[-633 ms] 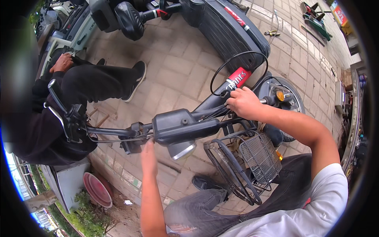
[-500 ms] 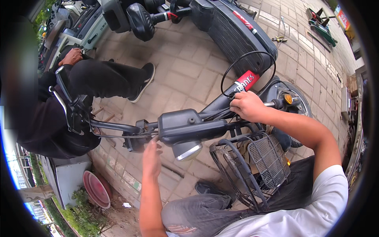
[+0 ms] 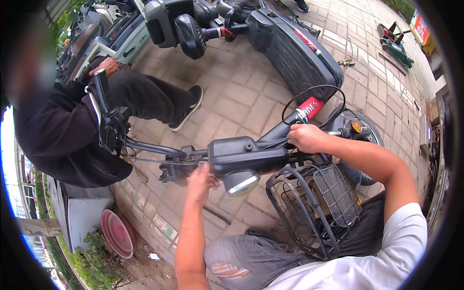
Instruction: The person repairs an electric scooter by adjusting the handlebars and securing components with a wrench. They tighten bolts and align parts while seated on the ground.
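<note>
Pinched at the black cables [image 3: 276, 142], the right hand [image 3: 306, 138] has its fingers curled together; the left hand [image 3: 200, 183] reaches the left end of the black housing [image 3: 229, 153], though whether it grips anything I cannot tell. This housing sits between the hands on the handlebar [image 3: 154, 147]: boxy, smooth, with a small round knob on top and a silver-rimmed headlight [image 3: 243, 183] below. Compared with the earlier frames, everything sits further right in view, and the left hand looks less blurred.
</note>
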Action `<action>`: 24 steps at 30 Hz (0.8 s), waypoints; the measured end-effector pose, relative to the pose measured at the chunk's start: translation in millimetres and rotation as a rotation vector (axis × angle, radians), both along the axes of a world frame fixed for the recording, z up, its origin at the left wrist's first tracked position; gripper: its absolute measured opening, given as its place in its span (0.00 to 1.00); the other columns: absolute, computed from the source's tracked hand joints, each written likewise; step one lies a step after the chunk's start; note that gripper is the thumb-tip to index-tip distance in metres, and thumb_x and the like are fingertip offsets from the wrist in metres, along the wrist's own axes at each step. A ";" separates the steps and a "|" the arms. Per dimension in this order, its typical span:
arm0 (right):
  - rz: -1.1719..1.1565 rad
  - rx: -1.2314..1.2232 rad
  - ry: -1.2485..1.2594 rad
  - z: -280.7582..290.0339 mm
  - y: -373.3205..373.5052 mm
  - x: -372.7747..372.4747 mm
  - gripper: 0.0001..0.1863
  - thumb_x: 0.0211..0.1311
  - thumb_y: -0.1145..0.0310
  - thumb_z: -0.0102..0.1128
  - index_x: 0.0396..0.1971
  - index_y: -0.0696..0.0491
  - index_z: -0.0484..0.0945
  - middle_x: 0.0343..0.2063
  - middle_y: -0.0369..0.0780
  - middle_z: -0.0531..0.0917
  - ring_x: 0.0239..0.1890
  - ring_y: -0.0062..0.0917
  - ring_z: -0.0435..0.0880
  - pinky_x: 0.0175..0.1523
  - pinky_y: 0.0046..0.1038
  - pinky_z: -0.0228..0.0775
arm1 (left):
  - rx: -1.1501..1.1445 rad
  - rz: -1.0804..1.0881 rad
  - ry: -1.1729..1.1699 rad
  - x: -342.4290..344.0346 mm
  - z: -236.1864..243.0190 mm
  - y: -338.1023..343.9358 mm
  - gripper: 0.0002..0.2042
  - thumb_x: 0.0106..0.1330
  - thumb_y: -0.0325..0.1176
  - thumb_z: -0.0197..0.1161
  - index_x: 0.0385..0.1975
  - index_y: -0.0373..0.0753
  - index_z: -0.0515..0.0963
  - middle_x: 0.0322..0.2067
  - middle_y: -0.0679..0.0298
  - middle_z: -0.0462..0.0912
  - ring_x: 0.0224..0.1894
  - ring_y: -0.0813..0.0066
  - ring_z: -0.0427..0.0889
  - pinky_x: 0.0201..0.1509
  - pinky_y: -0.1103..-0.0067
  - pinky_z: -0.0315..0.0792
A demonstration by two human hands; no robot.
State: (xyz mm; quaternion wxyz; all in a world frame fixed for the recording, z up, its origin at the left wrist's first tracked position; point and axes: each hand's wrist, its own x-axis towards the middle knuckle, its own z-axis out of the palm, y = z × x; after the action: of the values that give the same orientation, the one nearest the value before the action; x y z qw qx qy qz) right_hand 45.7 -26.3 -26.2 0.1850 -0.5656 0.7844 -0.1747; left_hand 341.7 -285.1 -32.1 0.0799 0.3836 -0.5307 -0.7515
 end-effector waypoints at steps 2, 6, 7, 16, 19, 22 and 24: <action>0.065 -0.048 -0.064 -2.1 -1.7 3.8 0.09 0.61 0.66 0.57 0.30 0.55 0.80 0.32 0.44 0.79 0.36 0.42 0.82 0.41 0.40 0.75 | -0.026 -0.019 -0.012 0.0 -4.5 -0.8 0.20 0.72 0.51 0.54 0.40 0.38 0.76 0.29 0.61 0.82 0.19 0.72 0.79 0.20 0.81 0.71; -0.006 -0.068 -0.029 -5.5 -3.1 10.3 0.09 0.60 0.66 0.57 0.29 0.56 0.80 0.30 0.44 0.79 0.36 0.41 0.81 0.42 0.39 0.75 | -0.119 -0.047 -0.084 -2.7 -0.7 1.0 0.21 0.73 0.53 0.51 0.39 0.37 0.76 0.28 0.61 0.81 0.19 0.73 0.79 0.20 0.80 0.72; 0.004 -0.009 0.012 -2.7 -2.9 10.4 0.09 0.60 0.65 0.58 0.28 0.55 0.80 0.29 0.43 0.79 0.35 0.41 0.81 0.41 0.39 0.75 | -0.152 -0.058 -0.098 -4.9 3.6 3.8 0.21 0.73 0.53 0.50 0.39 0.37 0.76 0.28 0.61 0.81 0.19 0.74 0.78 0.20 0.79 0.72; 0.106 -0.059 -0.062 5.5 -7.7 -2.6 0.09 0.60 0.66 0.58 0.32 0.54 0.82 0.30 0.41 0.79 0.34 0.40 0.82 0.41 0.39 0.74 | -0.395 -0.093 -0.306 -9.9 17.7 5.9 0.25 0.74 0.54 0.47 0.38 0.36 0.80 0.26 0.68 0.76 0.28 0.80 0.75 0.29 0.80 0.74; 0.130 -0.113 -0.019 -0.5 -7.1 -19.5 0.08 0.59 0.67 0.58 0.33 0.54 0.82 0.30 0.40 0.79 0.34 0.39 0.82 0.39 0.37 0.75 | -0.424 -0.047 -0.297 -8.4 18.9 15.5 0.25 0.74 0.54 0.47 0.43 0.36 0.81 0.33 0.66 0.79 0.33 0.78 0.77 0.36 0.76 0.78; 0.138 -0.053 0.001 -0.6 -12.4 -7.7 0.08 0.59 0.67 0.58 0.33 0.53 0.82 0.30 0.40 0.79 0.34 0.38 0.82 0.39 0.36 0.75 | -0.488 -0.049 -0.433 -5.1 26.5 17.1 0.26 0.73 0.55 0.48 0.43 0.35 0.81 0.35 0.64 0.80 0.35 0.76 0.78 0.37 0.75 0.78; 0.124 -0.104 -0.018 -5.0 -12.4 -5.0 0.07 0.59 0.66 0.58 0.28 0.53 0.81 0.28 0.40 0.79 0.33 0.37 0.82 0.38 0.36 0.75 | -0.671 -0.077 -0.472 -0.8 27.7 16.6 0.26 0.73 0.55 0.49 0.44 0.34 0.81 0.32 0.62 0.81 0.31 0.75 0.79 0.33 0.76 0.76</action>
State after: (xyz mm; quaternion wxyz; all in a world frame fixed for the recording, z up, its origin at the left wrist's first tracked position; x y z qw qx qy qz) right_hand 40.7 -38.7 -31.2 0.1729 -0.6204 0.7360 -0.2085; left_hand 340.9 -268.5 -4.5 0.0486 0.4781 -0.7639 -0.4307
